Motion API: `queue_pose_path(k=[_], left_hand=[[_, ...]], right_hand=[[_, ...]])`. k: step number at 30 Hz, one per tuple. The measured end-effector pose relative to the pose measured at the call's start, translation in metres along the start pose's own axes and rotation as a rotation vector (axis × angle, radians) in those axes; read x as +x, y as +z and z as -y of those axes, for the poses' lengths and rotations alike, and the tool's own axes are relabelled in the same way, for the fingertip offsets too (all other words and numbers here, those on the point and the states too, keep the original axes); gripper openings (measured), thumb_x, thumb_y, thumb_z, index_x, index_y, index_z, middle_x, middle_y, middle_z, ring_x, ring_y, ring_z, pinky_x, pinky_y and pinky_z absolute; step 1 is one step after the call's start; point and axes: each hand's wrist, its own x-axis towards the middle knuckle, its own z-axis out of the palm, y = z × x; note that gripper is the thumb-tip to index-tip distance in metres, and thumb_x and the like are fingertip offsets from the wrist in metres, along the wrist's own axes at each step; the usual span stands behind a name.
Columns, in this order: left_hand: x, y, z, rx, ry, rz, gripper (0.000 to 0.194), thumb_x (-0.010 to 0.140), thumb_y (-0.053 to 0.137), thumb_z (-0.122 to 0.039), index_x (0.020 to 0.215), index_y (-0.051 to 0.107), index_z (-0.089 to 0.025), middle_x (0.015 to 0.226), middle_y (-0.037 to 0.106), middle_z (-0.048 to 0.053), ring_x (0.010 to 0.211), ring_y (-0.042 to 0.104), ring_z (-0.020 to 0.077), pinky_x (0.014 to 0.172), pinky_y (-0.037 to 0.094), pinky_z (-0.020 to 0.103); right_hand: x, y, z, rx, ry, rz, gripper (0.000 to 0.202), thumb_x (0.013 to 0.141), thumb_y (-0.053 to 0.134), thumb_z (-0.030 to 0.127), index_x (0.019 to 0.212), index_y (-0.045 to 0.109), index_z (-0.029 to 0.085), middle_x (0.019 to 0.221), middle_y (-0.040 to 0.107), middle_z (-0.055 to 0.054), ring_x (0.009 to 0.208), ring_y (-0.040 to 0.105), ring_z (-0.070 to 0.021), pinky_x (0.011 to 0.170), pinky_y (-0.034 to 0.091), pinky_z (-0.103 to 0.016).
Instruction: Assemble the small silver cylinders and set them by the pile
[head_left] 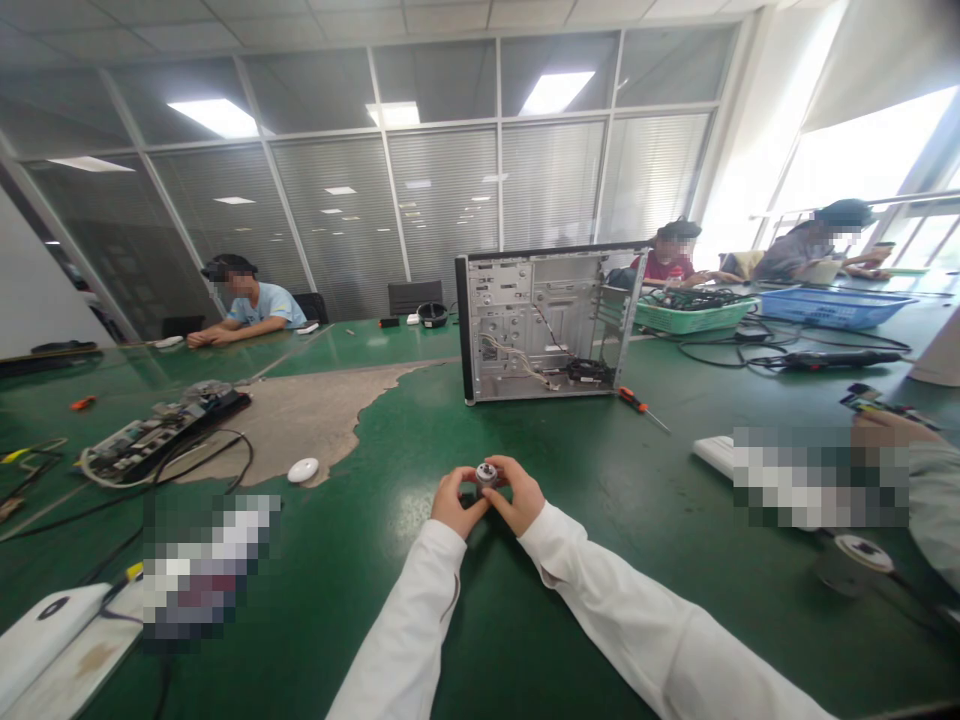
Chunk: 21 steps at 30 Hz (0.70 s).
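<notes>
Both my hands meet over the green table. Between them is a small round metal part (486, 474), silvery on top with dark spots, probably a small motor. My left hand (457, 502) grips its left side, with the thumb bent toward the front. On the other side, the fingers and thumb of my right hand (517, 495) close on the same part. Its underside is hidden by my fingers. Beyond my hands stands an open computer case (551, 325), upright, with cables inside. An orange-handled screwdriver (641, 408) lies by the case's lower right corner.
A power strip-like assembly with circuit boards (161, 435) and loose cables lies left. A white round object (303, 471) rests on the bare patch. Green basket (694, 315) and blue basket (836, 308) stand back right. A co-worker's hand (892, 435) holds something at right; other people sit farther off.
</notes>
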Motion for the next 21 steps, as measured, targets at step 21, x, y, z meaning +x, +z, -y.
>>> queue_pose_path(k=[21], left_hand=[[0.002,0.006,0.013,0.116,-0.030,0.012,0.032,0.052,0.064,-0.022,0.083,0.055,-0.019,0.078,0.057,0.004,0.079,0.048,0.0204,0.071,0.037,0.034]], right_hand=[[0.012,-0.004,-0.040,0.027,0.202,0.054,0.036,0.049,0.039,0.004,0.079,0.052,0.019,0.074,0.056,0.000,0.067,0.053,-0.0125,0.064,0.044,-0.029]])
